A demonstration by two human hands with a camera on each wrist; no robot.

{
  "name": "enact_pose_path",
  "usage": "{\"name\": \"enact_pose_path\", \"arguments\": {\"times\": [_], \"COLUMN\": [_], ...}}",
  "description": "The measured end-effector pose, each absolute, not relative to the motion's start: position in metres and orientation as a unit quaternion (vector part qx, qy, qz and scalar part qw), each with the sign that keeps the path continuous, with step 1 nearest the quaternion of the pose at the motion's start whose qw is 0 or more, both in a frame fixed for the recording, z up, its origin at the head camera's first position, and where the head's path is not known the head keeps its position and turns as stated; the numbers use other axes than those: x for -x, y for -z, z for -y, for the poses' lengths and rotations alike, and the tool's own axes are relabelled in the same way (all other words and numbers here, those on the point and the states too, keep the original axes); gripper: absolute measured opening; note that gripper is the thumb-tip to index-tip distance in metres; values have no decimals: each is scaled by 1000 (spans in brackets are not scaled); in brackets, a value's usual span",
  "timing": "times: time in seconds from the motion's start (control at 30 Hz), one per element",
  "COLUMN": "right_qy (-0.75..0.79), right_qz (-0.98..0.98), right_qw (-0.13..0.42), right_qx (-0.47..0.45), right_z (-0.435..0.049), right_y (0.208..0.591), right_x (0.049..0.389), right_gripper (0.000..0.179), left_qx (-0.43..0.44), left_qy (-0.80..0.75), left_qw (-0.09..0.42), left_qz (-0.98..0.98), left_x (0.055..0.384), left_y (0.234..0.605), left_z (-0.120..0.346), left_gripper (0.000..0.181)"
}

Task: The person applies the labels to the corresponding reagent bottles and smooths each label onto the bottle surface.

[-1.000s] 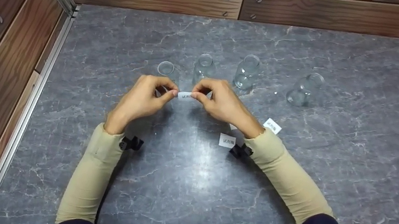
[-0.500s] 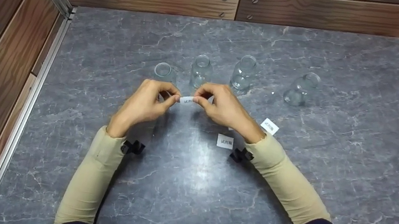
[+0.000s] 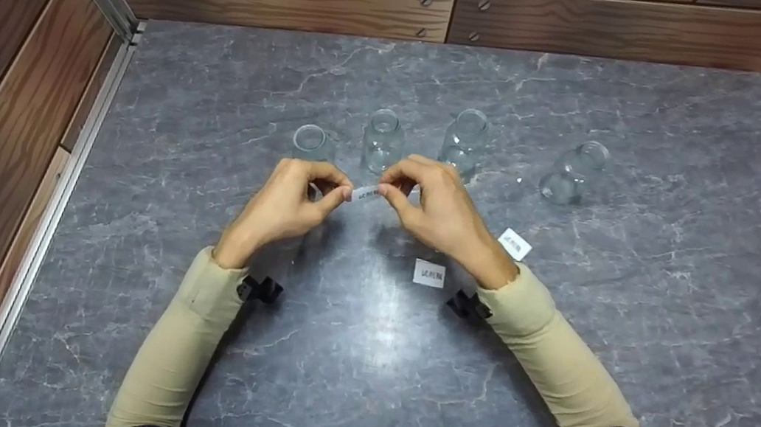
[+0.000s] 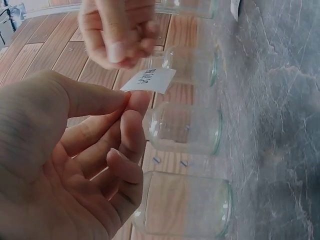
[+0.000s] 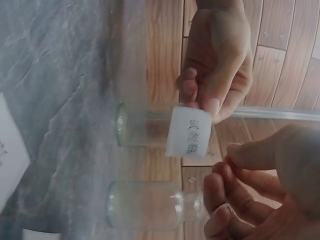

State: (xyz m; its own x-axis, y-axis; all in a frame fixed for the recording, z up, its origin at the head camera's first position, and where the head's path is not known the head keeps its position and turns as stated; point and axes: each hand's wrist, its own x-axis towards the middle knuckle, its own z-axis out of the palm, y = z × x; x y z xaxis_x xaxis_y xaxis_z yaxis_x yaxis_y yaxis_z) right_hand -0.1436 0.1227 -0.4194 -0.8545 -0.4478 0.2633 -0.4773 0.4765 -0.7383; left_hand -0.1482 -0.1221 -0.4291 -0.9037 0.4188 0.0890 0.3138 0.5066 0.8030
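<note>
My left hand [image 3: 285,200] pinches one end of a small white paper label [image 3: 364,192] with dark printed characters, holding it above the table. Close to its other end is my right hand [image 3: 443,215], thumb and curled forefinger meeting at their tips. In the right wrist view a gap shows between those fingertips and the label [image 5: 190,131]. A pale sliver appears within the right hand's curl in the head view; what it is I cannot tell. Just behind my hands stand clear glass bottles, one on the left [image 3: 310,138], one in the middle [image 3: 383,141] and another [image 3: 465,140] farther right.
Another glass bottle [image 3: 574,172] stands apart at the right. Two printed labels lie on the grey marbled table, one [image 3: 429,274] in front of my right hand and one [image 3: 514,244] beside the right wrist. Wood-patterned walls [image 3: 269,0] enclose the back and sides.
Both hands have shifted slightly right and a little toward me. The label, level and then bowed earlier, now slants upward to the right. The right wrist has moved off the label near the sleeve.
</note>
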Motion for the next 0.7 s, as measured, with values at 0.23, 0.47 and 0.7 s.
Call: {"name": "enact_pose_path", "arguments": {"times": [0.23, 0.47, 0.7], "right_qy": [-433, -444, -454], "right_qz": [852, 849, 844], "right_qw": [12, 11, 11], "right_qx": [-295, -286, -284], "right_z": [-117, -113, -112], "right_y": [419, 426, 426], "right_x": [135, 137, 136], "right_gripper": [12, 13, 15], "left_qx": [-208, -211, -222], "left_qy": [-468, -477, -474], "left_qw": [31, 34, 31], "left_qz": [-859, -853, -851], "left_x": [145, 142, 142], "left_y": [430, 427, 428], "left_z": [116, 111, 110], "left_gripper": [12, 11, 12]}}
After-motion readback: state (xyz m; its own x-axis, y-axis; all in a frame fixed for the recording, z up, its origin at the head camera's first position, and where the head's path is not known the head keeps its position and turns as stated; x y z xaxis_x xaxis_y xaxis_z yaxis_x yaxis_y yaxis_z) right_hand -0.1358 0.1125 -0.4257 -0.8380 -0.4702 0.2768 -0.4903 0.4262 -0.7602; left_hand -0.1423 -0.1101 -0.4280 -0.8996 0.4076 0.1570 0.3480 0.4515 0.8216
